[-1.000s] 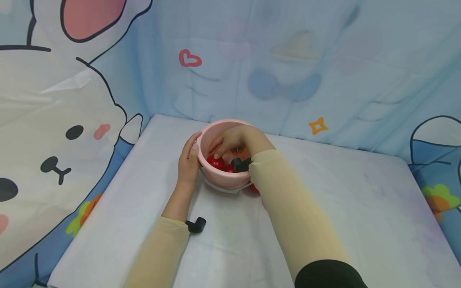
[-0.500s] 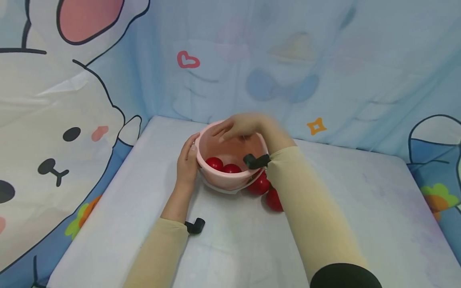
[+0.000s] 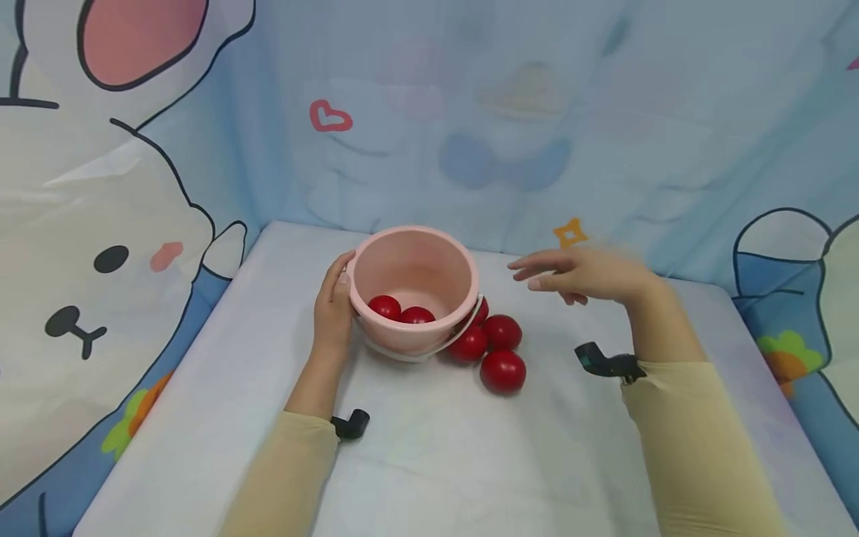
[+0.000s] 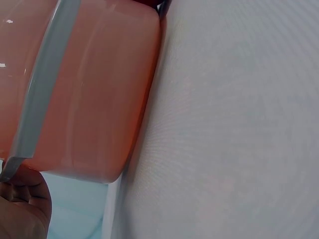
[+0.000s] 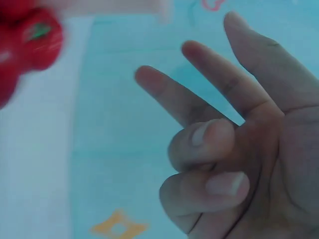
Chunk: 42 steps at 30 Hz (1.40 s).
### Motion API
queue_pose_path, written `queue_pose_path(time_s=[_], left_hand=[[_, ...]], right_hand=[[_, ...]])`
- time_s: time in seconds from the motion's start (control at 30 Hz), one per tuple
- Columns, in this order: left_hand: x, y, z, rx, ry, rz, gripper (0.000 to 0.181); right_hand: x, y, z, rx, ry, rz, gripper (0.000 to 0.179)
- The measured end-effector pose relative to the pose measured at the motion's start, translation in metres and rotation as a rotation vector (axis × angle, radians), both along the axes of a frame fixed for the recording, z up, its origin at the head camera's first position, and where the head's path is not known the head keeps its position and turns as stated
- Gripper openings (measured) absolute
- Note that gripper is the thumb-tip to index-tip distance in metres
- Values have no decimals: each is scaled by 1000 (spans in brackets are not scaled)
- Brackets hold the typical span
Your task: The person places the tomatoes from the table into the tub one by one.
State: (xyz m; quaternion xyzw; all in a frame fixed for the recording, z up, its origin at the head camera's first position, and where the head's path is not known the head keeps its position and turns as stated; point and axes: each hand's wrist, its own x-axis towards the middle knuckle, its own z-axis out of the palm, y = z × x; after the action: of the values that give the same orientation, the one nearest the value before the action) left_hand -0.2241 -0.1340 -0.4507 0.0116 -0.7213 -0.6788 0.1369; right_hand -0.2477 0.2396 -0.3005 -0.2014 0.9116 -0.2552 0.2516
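A pink bucket (image 3: 396,337) with a white handle (image 3: 408,358) stands upright on the table, and two red tomatoes (image 3: 385,307) show inside it. My left hand (image 3: 332,313) holds its left side near the rim; in the left wrist view curled fingers (image 4: 31,188) sit at the handle's end, by the bucket wall (image 4: 104,94). To the right of the bucket, my right hand (image 3: 584,274) hovers in the air and holds nothing. Its index and middle fingers are extended, the other two bent. Several tomatoes (image 3: 503,372) lie beside the bucket's right side; one in the right wrist view (image 5: 41,37) has a green stem top.
A pale cloth-covered table (image 3: 429,462) carries everything. Behind it hangs a light blue printed curtain (image 3: 403,164), with a cartoon animal print on the left side. A black wrist camera (image 3: 607,363) is strapped to the right wrist, another (image 3: 352,425) to the left.
My right hand has come up out of the bucket and moved right, away from it, with nothing held. The tomatoes beside the bucket are now uncovered. My left hand stays on the bucket.
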Motion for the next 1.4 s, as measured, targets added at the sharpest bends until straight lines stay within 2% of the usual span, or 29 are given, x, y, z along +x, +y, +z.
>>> queue_pose_path(time_s=[0.13, 0.23, 0.43, 0.57, 0.67, 0.8, 1.1, 1.4], left_hand=[[0, -5, -1, 3, 2, -4, 39], [-2, -8, -1, -10, 20, 1, 40], [-3, -15, -1, 3, 22, 5, 40], [8, -13, 14, -6, -7, -4, 41], [17, -11, 28, -22, -16, -6, 43], [18, -10, 30, -30, -5, -3, 43], [-1, -16, 6, 10, 2, 3, 42], [0, -15, 3, 2, 13, 9, 39]], right_hand=[[21, 25, -45, -75, -10, -87, 43], [31, 34, -78, -136, -7, -154, 47], [29, 33, -128, -251, -2, -292, 56], [28, 29, -150, -317, -23, -297, 61], [29, 26, -159, -353, -28, -288, 63], [27, 23, -165, -363, -36, -301, 64], [25, 14, -168, -314, -55, -353, 65], [22, 10, -173, -285, -13, -350, 64]])
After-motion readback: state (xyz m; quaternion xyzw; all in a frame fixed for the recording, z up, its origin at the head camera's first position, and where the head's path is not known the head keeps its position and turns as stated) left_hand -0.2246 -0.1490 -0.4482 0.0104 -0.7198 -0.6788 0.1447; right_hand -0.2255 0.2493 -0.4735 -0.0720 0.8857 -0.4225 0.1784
